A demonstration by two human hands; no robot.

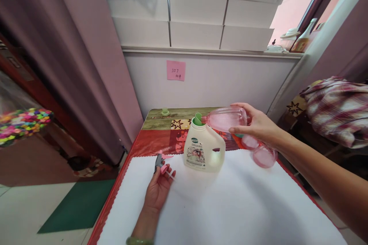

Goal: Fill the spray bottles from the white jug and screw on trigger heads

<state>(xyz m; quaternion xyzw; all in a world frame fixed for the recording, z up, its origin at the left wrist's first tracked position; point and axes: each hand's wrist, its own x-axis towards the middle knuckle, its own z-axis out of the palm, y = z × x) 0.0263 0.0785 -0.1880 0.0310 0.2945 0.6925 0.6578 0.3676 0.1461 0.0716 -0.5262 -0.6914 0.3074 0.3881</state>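
Observation:
My right hand [258,124] grips a clear pink bottle [225,118] held sideways, its neck resting in a green funnel [197,119] that sits in the mouth of a white detergent jug [203,148]. The jug stands upright on a white cloth [224,206]. My left hand [158,187] rests palm up on the cloth, left of the jug, its fingers curled round a pink and grey spray-pump head [161,162] with a thin tube.
Two more pink bottles [260,152] lie at the table's right edge under my right arm. A green cap [165,111] sits at the far end of the table [161,132]. White boxes [198,11] are stacked on the sill. A curtain [86,65] hangs left.

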